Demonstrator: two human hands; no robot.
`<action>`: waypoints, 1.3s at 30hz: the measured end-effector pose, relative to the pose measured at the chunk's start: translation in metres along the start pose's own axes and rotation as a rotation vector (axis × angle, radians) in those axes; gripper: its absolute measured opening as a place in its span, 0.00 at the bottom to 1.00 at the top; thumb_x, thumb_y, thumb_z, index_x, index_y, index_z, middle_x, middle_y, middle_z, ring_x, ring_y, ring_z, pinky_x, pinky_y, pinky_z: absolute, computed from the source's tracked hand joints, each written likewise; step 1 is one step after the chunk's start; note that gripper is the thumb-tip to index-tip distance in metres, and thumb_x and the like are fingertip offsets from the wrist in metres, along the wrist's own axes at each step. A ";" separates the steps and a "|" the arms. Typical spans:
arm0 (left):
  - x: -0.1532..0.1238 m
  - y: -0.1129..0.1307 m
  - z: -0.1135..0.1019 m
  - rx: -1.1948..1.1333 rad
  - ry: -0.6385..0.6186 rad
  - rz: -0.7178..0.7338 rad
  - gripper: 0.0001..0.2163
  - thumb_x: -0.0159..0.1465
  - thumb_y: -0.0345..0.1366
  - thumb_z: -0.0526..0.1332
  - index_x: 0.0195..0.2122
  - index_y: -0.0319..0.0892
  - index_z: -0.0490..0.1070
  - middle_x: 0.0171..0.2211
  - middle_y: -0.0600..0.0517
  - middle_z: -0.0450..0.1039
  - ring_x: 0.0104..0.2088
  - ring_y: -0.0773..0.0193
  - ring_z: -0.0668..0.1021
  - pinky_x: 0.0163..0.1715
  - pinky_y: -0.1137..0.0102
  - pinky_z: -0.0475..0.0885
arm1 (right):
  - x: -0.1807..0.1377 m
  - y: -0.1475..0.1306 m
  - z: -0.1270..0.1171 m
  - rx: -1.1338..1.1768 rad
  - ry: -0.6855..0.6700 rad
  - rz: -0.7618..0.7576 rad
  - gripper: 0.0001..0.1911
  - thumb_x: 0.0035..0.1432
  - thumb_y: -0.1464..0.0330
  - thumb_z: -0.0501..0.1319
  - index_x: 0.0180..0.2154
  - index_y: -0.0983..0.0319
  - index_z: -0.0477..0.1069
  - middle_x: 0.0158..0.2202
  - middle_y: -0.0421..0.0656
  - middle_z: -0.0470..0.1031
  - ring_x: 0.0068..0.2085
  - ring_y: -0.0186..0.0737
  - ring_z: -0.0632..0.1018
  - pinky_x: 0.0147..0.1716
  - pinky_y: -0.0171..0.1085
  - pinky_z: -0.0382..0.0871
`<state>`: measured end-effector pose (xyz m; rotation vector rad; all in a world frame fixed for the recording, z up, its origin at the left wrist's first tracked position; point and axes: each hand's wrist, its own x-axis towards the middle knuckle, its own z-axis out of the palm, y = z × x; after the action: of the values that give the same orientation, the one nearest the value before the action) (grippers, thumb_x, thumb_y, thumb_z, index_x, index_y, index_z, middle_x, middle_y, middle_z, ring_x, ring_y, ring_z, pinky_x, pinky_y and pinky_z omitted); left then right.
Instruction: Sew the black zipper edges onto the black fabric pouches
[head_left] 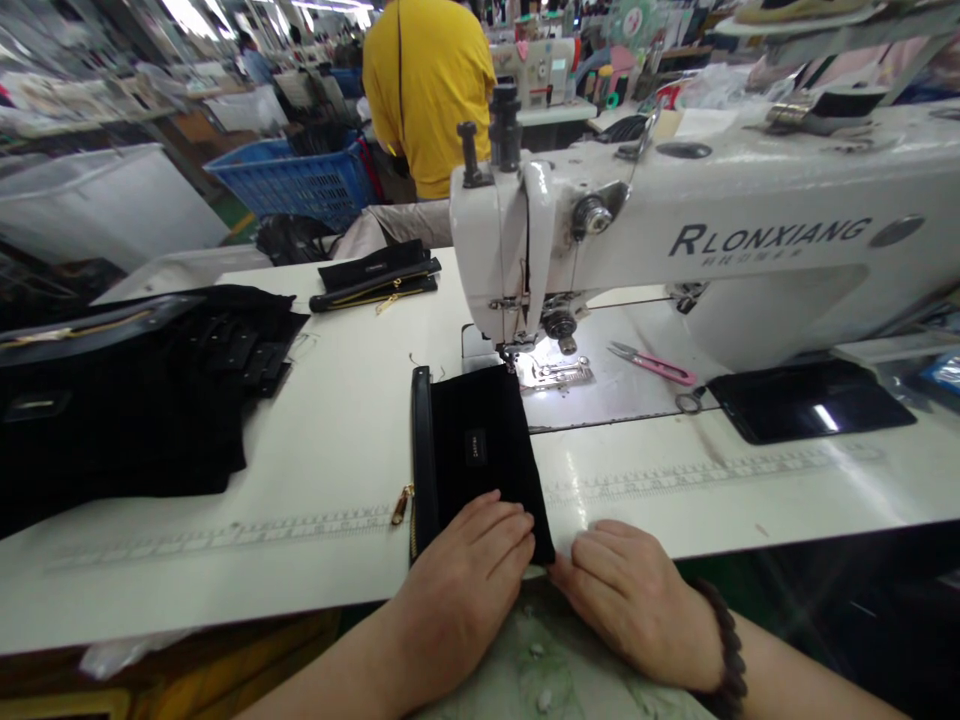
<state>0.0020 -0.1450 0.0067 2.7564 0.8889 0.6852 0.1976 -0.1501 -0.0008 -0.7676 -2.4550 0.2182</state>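
Observation:
A small black zippered pouch (477,450) with a gold zipper pull lies on the white table, its far corner under the needle of the white sewing machine (697,240). My left hand (461,570) rests flat on the pouch's near end, fingers stretched out over the fabric. My right hand (630,595), with a dark bead bracelet on its wrist, sits at the table's front edge beside the pouch's near right corner, fingers curled and touching that corner.
A pile of black pieces (127,390) covers the table's left. Another black zippered piece (375,280) lies behind. Pink thread snips (652,363) and a black phone (810,400) lie right of the needle. A person in yellow (427,80) stands beyond, near a blue basket (296,180).

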 end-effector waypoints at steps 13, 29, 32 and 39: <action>0.002 0.004 -0.003 0.092 -0.066 0.025 0.13 0.62 0.23 0.45 0.42 0.29 0.67 0.42 0.43 0.70 0.45 0.57 0.70 0.49 0.62 0.66 | -0.001 0.002 -0.005 -0.017 0.025 -0.070 0.07 0.58 0.77 0.52 0.31 0.70 0.68 0.20 0.39 0.63 0.23 0.33 0.62 0.22 0.36 0.53; 0.004 0.002 -0.010 0.256 -0.099 0.109 0.15 0.64 0.28 0.44 0.42 0.34 0.70 0.44 0.45 0.71 0.44 0.59 0.72 0.47 0.65 0.65 | 0.001 -0.003 -0.013 -0.123 -0.110 -0.033 0.10 0.60 0.76 0.49 0.39 0.71 0.67 0.23 0.41 0.67 0.24 0.34 0.68 0.24 0.36 0.61; 0.004 -0.003 -0.013 0.216 -0.044 0.146 0.18 0.65 0.27 0.41 0.40 0.34 0.71 0.43 0.46 0.72 0.44 0.62 0.72 0.46 0.70 0.66 | 0.002 -0.003 -0.014 -0.156 -0.128 -0.034 0.11 0.61 0.77 0.47 0.38 0.70 0.68 0.23 0.41 0.68 0.23 0.34 0.69 0.23 0.36 0.62; 0.005 -0.012 -0.011 0.204 0.011 0.169 0.16 0.64 0.26 0.43 0.39 0.34 0.71 0.40 0.47 0.74 0.41 0.62 0.74 0.42 0.69 0.69 | 0.000 0.002 -0.005 -0.240 -0.106 -0.036 0.12 0.62 0.74 0.47 0.38 0.69 0.69 0.21 0.39 0.67 0.22 0.32 0.69 0.23 0.34 0.62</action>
<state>-0.0052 -0.1324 0.0148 3.0400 0.7731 0.6713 0.2011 -0.1483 0.0025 -0.8301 -2.6249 -0.0521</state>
